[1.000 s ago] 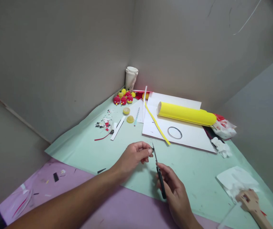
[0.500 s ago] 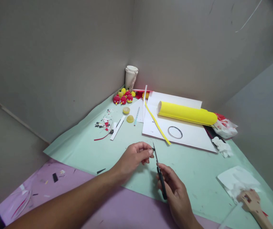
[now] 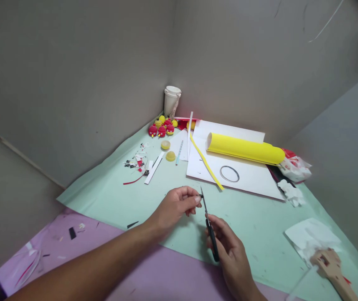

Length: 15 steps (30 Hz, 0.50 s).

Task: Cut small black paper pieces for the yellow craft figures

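My right hand (image 3: 229, 248) grips a pair of scissors (image 3: 212, 236) by the black handles, its blades pointing away from me and up. Between the thumb and fingertips of my left hand (image 3: 180, 201) is a small black piece (image 3: 201, 196), mostly hidden by the fingers. The blades meet or overlap this piece near their tips; whether they have cut into it I cannot tell. Both hands are above the front part of the pale green sheet (image 3: 110, 196). A thin black scrap (image 3: 133, 224) lies beside my left forearm.
Scraps (image 3: 138, 162) and white strips (image 3: 154, 168) lie left of centre. Red and yellow ball-shaped figures (image 3: 161, 131) stand by a white cup (image 3: 171, 102). A yellow roll (image 3: 244, 149) and a ring (image 3: 229, 174) rest on white board (image 3: 194, 169). A glue gun (image 3: 331, 265) sits at right.
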Each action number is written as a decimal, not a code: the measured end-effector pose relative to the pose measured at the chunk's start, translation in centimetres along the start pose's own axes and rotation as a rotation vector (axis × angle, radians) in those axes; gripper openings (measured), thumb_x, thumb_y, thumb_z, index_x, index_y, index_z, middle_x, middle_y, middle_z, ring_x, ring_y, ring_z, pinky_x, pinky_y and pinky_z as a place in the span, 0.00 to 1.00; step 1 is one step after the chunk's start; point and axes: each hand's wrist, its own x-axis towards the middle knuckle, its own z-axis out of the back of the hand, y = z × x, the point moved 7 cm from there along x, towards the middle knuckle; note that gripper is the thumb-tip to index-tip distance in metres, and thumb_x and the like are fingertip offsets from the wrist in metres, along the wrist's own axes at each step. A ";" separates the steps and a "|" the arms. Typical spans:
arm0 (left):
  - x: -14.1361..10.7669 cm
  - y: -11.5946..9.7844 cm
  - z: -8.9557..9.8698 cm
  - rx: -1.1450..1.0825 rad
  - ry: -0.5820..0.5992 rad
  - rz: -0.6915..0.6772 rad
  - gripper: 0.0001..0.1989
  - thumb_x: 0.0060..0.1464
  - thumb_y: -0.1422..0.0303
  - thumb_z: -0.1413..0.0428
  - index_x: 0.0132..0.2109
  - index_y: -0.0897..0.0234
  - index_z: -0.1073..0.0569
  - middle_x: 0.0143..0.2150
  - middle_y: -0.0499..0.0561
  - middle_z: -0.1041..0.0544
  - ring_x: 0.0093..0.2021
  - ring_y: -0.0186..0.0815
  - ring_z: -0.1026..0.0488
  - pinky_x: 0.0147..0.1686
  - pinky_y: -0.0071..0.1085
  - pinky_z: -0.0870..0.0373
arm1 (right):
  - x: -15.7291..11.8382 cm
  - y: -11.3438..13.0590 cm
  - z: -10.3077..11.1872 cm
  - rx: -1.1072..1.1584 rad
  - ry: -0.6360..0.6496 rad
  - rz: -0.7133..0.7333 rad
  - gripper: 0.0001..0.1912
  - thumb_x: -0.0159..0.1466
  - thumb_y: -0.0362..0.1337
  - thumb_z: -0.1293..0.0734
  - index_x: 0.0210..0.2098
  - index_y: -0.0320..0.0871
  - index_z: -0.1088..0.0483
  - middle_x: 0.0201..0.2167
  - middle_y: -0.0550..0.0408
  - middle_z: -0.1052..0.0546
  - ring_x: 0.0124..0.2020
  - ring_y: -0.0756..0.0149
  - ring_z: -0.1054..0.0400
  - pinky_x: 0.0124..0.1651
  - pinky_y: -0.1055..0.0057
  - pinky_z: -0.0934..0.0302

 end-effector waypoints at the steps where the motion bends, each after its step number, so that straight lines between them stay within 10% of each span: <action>1: 0.0 0.0 0.0 0.006 0.000 0.000 0.08 0.53 0.66 0.42 0.36 0.67 0.28 0.30 0.47 0.28 0.27 0.27 0.38 0.31 0.27 0.41 | 0.0 0.0 0.0 -0.007 -0.003 -0.002 0.18 0.64 0.39 0.35 0.54 0.50 0.30 0.45 0.52 0.26 0.38 0.64 0.31 0.40 0.71 0.35; 15: -0.1 -0.2 0.0 0.017 -0.015 0.018 0.08 0.51 0.65 0.41 0.35 0.67 0.28 0.29 0.47 0.28 0.27 0.29 0.37 0.32 0.28 0.41 | 0.3 0.3 0.1 -0.007 -0.002 -0.019 0.17 0.64 0.40 0.35 0.53 0.49 0.29 0.38 0.54 0.27 0.33 0.65 0.33 0.38 0.72 0.36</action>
